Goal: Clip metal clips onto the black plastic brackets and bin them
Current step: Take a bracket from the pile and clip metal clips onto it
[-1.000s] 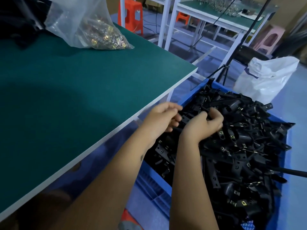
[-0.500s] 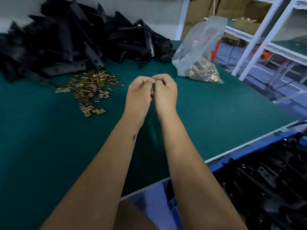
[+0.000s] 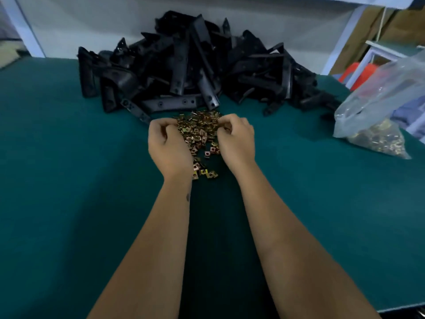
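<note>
Clips [image 3: 200, 132] lay in a loose brass-coloured heap at mid-table [image 3: 69, 180], just at six o'clock of the brackets [image 3: 188, 65] piled against the back wall. Left hand [image 3: 169, 146] sat at the heap's nine o'clock, right hand [image 3: 236, 139] at its three o'clock, both with fingers curled into the clips; whether either pinched one could not be told. A bag [image 3: 379, 107] of more clips lay at three o'clock.

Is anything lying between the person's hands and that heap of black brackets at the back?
Only the loose pile of metal clips, which both the left hand and right hand are reaching into. Just behind it lies the heap of black plastic brackets, with nothing else between.
</note>
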Available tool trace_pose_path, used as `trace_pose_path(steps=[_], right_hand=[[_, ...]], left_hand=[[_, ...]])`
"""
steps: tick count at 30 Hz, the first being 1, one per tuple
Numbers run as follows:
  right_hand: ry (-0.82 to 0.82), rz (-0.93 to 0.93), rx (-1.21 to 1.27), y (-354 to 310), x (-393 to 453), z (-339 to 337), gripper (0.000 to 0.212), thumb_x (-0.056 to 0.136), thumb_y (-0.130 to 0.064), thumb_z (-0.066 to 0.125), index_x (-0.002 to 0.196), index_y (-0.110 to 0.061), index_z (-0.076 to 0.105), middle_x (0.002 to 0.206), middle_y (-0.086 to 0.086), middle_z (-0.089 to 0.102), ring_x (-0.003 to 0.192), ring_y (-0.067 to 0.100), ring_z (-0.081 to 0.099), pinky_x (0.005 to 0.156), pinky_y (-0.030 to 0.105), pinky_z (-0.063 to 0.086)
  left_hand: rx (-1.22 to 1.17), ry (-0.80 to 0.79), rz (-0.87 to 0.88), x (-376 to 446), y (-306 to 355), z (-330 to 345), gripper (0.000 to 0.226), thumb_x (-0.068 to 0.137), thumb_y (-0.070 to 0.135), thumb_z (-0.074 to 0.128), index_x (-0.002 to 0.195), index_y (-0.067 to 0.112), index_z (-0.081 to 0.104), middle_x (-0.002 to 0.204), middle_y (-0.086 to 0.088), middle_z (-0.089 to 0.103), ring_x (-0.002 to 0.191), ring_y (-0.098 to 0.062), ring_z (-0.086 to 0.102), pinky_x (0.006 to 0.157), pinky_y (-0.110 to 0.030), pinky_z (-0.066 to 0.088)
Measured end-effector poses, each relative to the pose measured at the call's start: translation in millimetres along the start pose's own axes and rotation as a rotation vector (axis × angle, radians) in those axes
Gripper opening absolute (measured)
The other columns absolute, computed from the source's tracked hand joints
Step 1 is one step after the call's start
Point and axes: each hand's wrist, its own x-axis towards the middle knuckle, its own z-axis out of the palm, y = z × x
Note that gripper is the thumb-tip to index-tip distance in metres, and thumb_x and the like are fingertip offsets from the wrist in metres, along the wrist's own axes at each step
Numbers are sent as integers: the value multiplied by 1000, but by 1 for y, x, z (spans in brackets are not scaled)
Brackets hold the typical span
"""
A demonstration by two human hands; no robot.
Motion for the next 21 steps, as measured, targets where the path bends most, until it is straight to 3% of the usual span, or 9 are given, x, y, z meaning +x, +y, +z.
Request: trace_pose_path(steps=[2, 4, 7, 10, 12, 14, 18, 21], right_hand=[[-14, -56, -90, 2, 15, 5, 28, 91, -22, 50, 113, -34, 62, 111, -14, 44, 115, 10, 33, 100, 28, 31], [-30, -94, -130, 2, 29, 11, 33, 92, -27, 51, 122, -38, 60, 120, -12, 44, 122, 11, 29, 108, 31, 25], [-101, -94, -205, 2, 49, 22, 45, 95, -35, 47, 139, -45, 47, 150, -2, 36, 139, 17, 19, 114, 36, 14], [-225, -23, -301, 0, 68, 29, 54, 95, -47, 42, 148, -50, 30, 164, 4, 17, 149, 22, 9, 117, 42, 7], [-308, 39, -351, 0, 78, 31, 60, 92, -53, 41, 150, -51, 24, 165, 3, 13, 150, 24, 10, 117, 45, 7], [-333, 52, -379, 1, 83, 33, 62, 91, -55, 42, 151, -44, 29, 164, 0, 18, 149, 21, 16, 115, 44, 9], [-246, -4, -246, 6, 80, 30, 58, 90, -49, 50, 145, -30, 47, 150, -10, 39, 138, 16, 30, 105, 33, 17], [-222, -23, -161, 6, 78, 27, 51, 91, -46, 52, 141, -36, 50, 146, -9, 42, 135, 17, 33, 101, 31, 18]], left_hand=[[83, -65, -25, 1, -3, 6, 26, 93, 10, 41, 84, 27, 58, 68, 8, 53, 53, -4, 43, 50, -19, 38], [233, -149, -38, 2, -6, 10, 27, 92, 15, 41, 85, 32, 61, 67, 10, 58, 52, -5, 46, 52, -26, 40], [368, -202, -49, 5, -8, 12, 27, 91, 19, 41, 86, 34, 63, 72, 10, 62, 56, -10, 51, 55, -29, 36], [366, -212, -71, 6, -7, 13, 27, 91, 19, 41, 82, 36, 62, 71, 11, 63, 57, -10, 51, 56, -29, 40], [354, -217, -83, 5, -6, 12, 28, 91, 19, 42, 82, 36, 62, 73, 11, 63, 58, -11, 52, 59, -31, 42], [348, -220, -101, 6, -6, 12, 28, 91, 19, 42, 81, 36, 62, 67, 13, 61, 56, -9, 51, 59, -31, 42], [330, -231, -139, 6, -4, 13, 28, 91, 19, 43, 80, 36, 62, 56, 20, 58, 50, -5, 46, 57, -29, 40], [330, -234, -134, 5, -3, 12, 28, 91, 18, 43, 80, 34, 63, 58, 16, 58, 51, -7, 47, 58, -29, 40]])
